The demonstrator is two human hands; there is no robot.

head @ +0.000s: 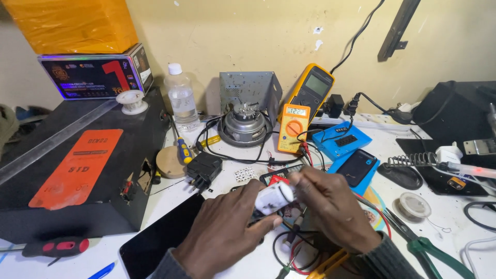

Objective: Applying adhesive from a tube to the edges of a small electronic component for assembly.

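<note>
White plastic adapter (274, 199) sits gripped between the left hand (219, 235) and right hand (333, 206) (both closed on it), unopened, above the cluttered counter (444, 227).

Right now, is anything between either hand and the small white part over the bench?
Nothing visible stands between them. Both hands already hold the small white part: the left hand grips it from below and the left, and the right hand pinches its upper right end. The wires lie underneath, clear of the grip.
</note>
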